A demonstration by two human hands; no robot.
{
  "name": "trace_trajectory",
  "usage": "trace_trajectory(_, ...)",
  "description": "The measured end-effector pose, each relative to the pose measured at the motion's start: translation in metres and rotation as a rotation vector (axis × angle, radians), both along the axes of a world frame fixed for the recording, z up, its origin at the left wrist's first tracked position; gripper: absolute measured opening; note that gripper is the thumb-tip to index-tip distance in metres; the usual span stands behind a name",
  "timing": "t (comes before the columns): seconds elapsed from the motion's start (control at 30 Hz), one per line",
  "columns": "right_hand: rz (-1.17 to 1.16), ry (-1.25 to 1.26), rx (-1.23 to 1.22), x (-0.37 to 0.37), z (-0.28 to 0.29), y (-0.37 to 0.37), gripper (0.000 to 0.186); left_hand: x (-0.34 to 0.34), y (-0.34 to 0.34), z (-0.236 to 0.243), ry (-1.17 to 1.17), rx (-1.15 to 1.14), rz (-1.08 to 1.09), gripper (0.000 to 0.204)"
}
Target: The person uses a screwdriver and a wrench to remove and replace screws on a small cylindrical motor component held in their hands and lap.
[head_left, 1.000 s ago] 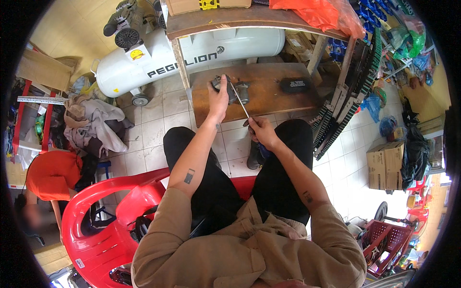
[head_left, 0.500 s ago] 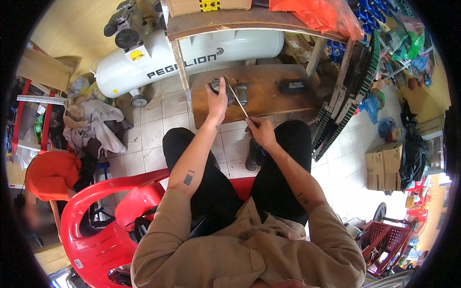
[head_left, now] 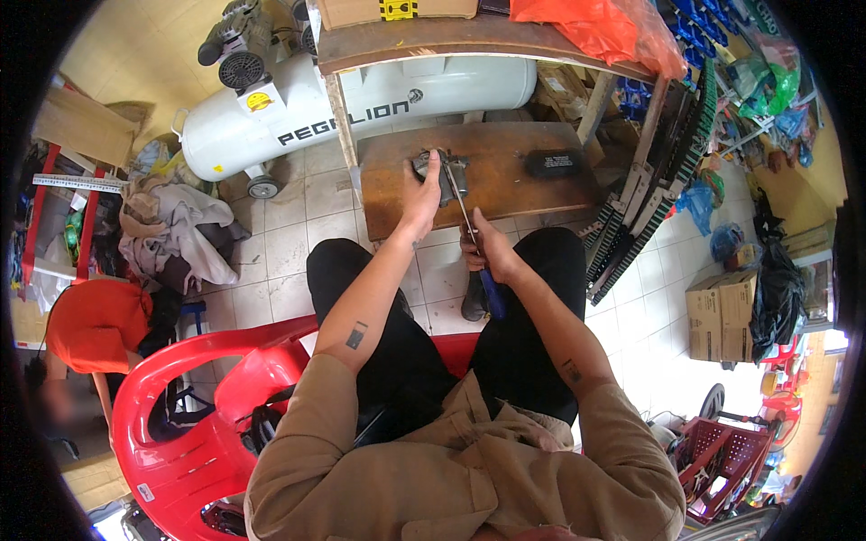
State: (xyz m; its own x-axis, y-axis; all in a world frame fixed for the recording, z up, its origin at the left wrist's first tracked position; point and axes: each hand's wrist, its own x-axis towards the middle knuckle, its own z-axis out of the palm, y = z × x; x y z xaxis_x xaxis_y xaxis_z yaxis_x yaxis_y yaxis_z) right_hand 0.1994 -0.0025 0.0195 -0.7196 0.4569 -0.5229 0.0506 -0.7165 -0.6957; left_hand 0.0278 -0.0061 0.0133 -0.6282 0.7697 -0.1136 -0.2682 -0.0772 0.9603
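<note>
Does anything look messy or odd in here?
The grey cloth at the left lies in a crumpled heap rather than folded. The bench beyond the knees has dark, uneven blotches, as if stained.

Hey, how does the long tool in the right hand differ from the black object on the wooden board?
The tool is long and slender; the black object is short and blocky. The tool has a metal shaft and blue handle; the black object is dark with pale markings. The right hand grips the tool, while the black object lies untouched on the wooden board. Both are longer than wide.
</note>
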Motion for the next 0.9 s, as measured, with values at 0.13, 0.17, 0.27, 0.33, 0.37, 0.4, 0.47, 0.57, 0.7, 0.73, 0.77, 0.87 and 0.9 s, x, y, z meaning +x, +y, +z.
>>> trace_trajectory(0.13, 0.068, 0.051, -0.002, 0.007, -0.006, 0.010, 0.034, 0.002, 0.000, -0.002, 0.014, -0.012, 0.030, 0.090)
trace_trajectory(0.17, 0.076, 0.046, 0.051, 0.007, -0.006, 0.011, 0.034, 0.001, 0.000, -0.001, 0.018, -0.002, 0.023, 0.091)
trace_trajectory(0.27, 0.010, -0.023, 0.198, 0.005, -0.002, 0.006, 0.030, 0.003, -0.001, 0.001, 0.015, -0.009, 0.049, 0.092)
trace_trajectory(0.33, -0.015, -0.043, 0.254, 0.002, -0.006, 0.006, 0.028, 0.003, 0.001, -0.002, 0.010, -0.001, 0.050, 0.088)
trace_trajectory(0.37, -0.028, -0.054, 0.282, 0.002, -0.007, 0.006, 0.028, 0.003, 0.001, -0.003, 0.007, 0.002, 0.050, 0.085)
trace_trajectory(0.4, -0.023, -0.090, 0.319, 0.003, -0.007, 0.006, 0.029, 0.004, 0.001, -0.004, 0.013, 0.008, 0.039, 0.081)
trace_trajectory(0.47, -0.013, -0.162, 0.392, 0.003, 0.002, 0.003, 0.031, 0.008, -0.006, 0.008, 0.024, 0.019, 0.017, 0.074)
trace_trajectory(0.57, 0.027, -0.187, 0.389, 0.006, 0.001, 0.005, 0.034, 0.014, -0.006, 0.009, 0.038, 0.045, 0.036, 0.064)
trace_trajectory(0.7, 0.079, -0.119, 0.282, 0.011, -0.020, 0.019, 0.031, 0.019, -0.009, 0.016, 0.000, 0.008, 0.019, 0.062)
trace_trajectory(0.73, 0.103, -0.072, 0.211, 0.012, -0.020, 0.023, 0.030, 0.019, -0.009, 0.016, 0.015, -0.008, 0.027, 0.062)
trace_trajectory(0.77, 0.127, -0.026, 0.141, 0.013, -0.020, 0.025, 0.030, 0.019, -0.010, 0.016, 0.030, -0.023, 0.036, 0.062)
trace_trajectory(0.87, 0.134, -0.050, 0.187, 0.014, -0.012, 0.022, 0.029, 0.017, -0.009, 0.014, 0.000, 0.010, 0.024, 0.063)
trace_trajectory(0.9, 0.142, -0.045, 0.223, 0.014, -0.013, 0.022, 0.028, 0.015, -0.009, 0.013, 0.010, 0.005, 0.020, 0.065)
